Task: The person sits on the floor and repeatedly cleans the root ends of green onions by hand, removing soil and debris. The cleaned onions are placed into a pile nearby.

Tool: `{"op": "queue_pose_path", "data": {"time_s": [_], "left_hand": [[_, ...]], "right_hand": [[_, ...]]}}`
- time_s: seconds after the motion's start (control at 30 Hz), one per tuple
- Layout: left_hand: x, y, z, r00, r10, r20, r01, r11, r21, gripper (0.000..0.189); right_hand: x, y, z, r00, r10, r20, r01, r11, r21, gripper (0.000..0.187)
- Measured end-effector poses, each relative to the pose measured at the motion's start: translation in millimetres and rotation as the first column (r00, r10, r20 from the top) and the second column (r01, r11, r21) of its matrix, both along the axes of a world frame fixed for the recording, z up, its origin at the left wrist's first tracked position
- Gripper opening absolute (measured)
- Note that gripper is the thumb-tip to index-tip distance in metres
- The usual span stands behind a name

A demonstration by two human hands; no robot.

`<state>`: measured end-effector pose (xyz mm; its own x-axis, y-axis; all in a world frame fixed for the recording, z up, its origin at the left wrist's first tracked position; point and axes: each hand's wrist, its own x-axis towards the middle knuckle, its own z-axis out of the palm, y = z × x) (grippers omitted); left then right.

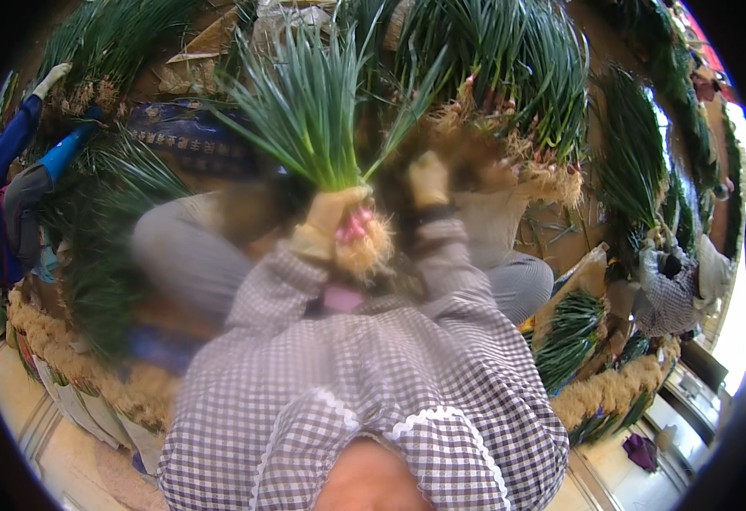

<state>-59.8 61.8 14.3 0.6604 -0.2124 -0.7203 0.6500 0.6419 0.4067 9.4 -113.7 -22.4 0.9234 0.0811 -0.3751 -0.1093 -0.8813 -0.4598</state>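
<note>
My left hand (pixel 328 220), in a pale glove, grips a bunch of spring onions (pixel 309 108) just above the bulbs. Long green leaves fan out away from me, while the pinkish bulbs (pixel 355 223) and tan roots (pixel 365 249) hang towards my lap. My right hand (pixel 429 179), also gloved, is to the right of this bunch and near the roots of a large heap of spring onions (pixel 500 70). Blur hides its fingers, so whether it holds anything is unclear.
More spring onions (pixel 117 38) lie at the far left beside a person in blue sleeves (pixel 12 134). A blue printed sack (pixel 187 137) is before my left knee (pixel 181 243). Another person (pixel 669 281) sits at the right near tall leaves (pixel 628 147). Root bundles (pixel 622 383) line up behind me.
</note>
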Motion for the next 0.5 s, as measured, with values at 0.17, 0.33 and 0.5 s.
{"op": "queue_pose_path", "data": {"time_s": [0.17,0.33,0.5], "left_hand": [[-1,16,-1,0.993,0.041,0.111,-0.026,0.992,-0.126,0.023],[-5,11,-10,0.997,-0.05,0.051,0.059,0.979,-0.194,0.034],[-6,16,-15,0.997,-0.024,0.079,0.044,0.963,-0.264,0.035]], "right_hand": [[1,-20,11,0.829,0.34,-0.445,-0.088,0.864,0.496,0.039],[-5,15,-2,0.715,0.312,-0.626,0.672,-0.06,0.738,0.036],[-14,30,-20,0.737,0.437,-0.515,0.671,-0.381,0.636,0.021]]}}
